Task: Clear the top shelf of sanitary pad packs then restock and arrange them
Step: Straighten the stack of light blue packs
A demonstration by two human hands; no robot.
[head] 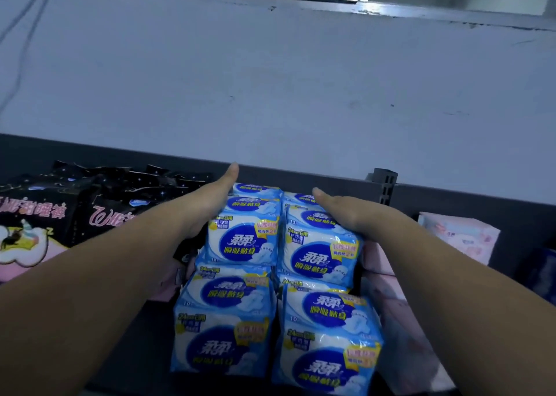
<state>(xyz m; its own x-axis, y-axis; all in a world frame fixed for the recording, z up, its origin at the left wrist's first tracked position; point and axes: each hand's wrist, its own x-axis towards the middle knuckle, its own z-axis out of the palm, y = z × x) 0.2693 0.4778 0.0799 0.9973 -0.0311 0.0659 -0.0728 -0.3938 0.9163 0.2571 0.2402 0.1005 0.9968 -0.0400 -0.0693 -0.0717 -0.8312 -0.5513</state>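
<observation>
The blue pad packs (pixel 249 245) stood in two rows side by side at the middle of the shelf (pixel 451 197), running from its front edge to its back edge. The left hand (pixel 210 203) lay flat, fingers straight, pressed against the left side of the rear packs. The right hand (pixel 343 212) pressed flat against their right side. Black packs (pixel 99 215) lay toward the left end and pink packs (pixel 460 236) toward the right.

One wide-angle view, worn on the head, faces forward and slightly down at the dark grey metal shelf (pixel 451 200). It sits close: stacked blue-and-white plastic pad packs (pixel 246 245) fill the lower centre, and a pale painted wall (pixel 270 79) fills the upper half.
</observation>
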